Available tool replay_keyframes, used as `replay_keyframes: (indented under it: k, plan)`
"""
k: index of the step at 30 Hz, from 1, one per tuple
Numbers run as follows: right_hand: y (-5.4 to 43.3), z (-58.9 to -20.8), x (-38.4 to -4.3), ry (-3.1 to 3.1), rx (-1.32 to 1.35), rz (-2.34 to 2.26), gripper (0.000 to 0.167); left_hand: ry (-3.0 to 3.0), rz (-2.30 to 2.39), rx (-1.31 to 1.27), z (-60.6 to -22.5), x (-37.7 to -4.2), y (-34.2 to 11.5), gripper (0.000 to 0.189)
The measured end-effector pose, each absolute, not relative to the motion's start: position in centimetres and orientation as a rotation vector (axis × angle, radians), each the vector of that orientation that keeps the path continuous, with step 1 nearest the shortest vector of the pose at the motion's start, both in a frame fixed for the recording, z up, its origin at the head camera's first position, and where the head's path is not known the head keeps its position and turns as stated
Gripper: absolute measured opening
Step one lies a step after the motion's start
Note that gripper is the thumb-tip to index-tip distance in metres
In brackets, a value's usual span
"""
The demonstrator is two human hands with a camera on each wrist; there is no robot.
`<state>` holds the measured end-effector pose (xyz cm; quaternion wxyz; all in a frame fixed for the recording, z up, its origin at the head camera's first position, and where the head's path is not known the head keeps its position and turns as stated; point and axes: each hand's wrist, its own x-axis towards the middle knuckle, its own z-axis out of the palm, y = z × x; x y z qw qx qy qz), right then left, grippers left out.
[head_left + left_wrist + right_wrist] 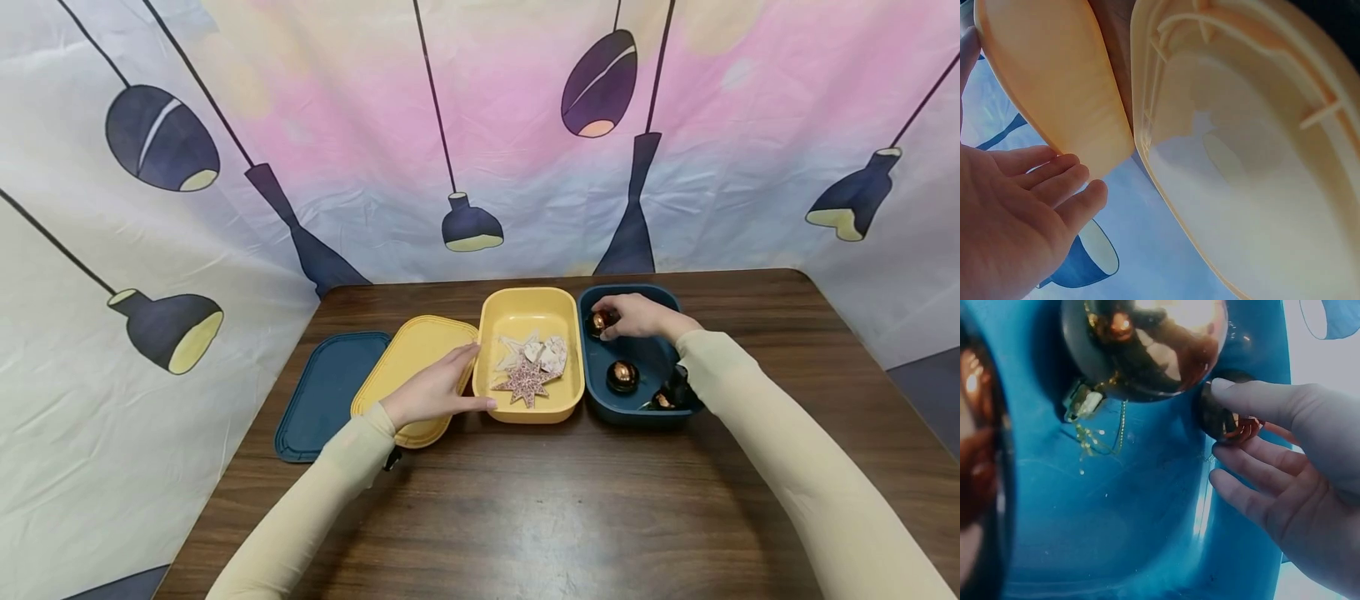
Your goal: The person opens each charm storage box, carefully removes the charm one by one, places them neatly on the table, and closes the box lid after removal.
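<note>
From where I stand, bare tabletop [525, 500] runs along the near side of the yellow box [525, 323], wide enough for a hand to pass; its far end is free from above, ornaments [525, 382] crowding the near half. To its left, the left hand [437, 388] and yellow lid [408, 358] obstruct; to its right, the blue box [637, 348], close alongside, and right hand [637, 316] do.

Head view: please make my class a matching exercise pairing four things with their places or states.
1. Left hand
2. Right hand
3. Glittery star
4. Blue lid

A. Inside the yellow box
B. Holding a bauble in the blue box
C. Left of the yellow lid
D. At the yellow box's side

Pairs: 1-D, 2-B, 3-A, 4-C
</note>
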<state>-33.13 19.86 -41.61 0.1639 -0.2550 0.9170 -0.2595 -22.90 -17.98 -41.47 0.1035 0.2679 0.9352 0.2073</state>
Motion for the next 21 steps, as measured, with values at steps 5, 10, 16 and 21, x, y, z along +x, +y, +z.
replay_keyframes:
  k: [5, 10, 16, 21]
  plan:
    - [20.1, -41.3, -33.0, 2.632, -0.781, -0.745, 0.056, 2.768, 0.613, 0.785, -41.6, -22.9, -18.0, 0.108]
    - [20.2, -40.5, -33.3, 2.629, -0.757, -0.781, 0.056, 2.769, 0.609, 0.787, -41.6, -22.9, -18.1, 0.109]
    - [20.7, -39.0, -33.4, 2.675, -0.757, -0.791, 0.057, 2.770, 0.603, 0.786, -41.5, -22.9, -18.0, 0.109]
    - [21.4, -37.9, -33.3, 2.709, -0.734, -0.812, 0.058, 2.766, 0.603, 0.785, -41.4, -22.8, -18.0, 0.108]
